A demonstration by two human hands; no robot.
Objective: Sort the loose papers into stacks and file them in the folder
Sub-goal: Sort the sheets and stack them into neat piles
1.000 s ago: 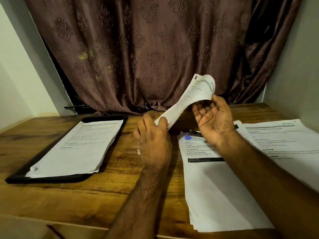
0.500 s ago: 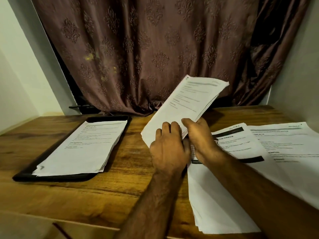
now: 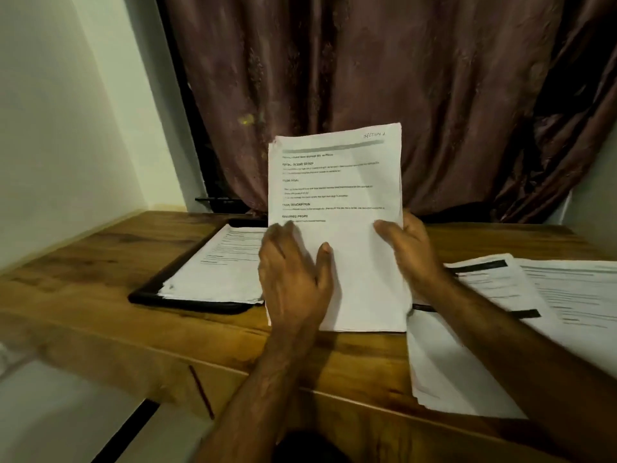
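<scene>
While both hands are gripping it, white printed paper sheaf (image 3: 337,208) is standing upright on brown wooden counter (image 3: 100,295) | left hand (image 3: 293,279), right hand (image 3: 409,248) clasping side edges | black folder (image 3: 187,304) lying left, holding papers

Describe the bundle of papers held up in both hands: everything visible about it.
The bundle of papers is a thin sheaf of white printed sheets, upright, its bottom edge resting on the wooden table. The front page shows bold headings, blurred text lines, a grey bar and a handwritten note at top right. Its edges are slightly uneven. The left hand grips its lower left, the right hand its right edge.
</scene>
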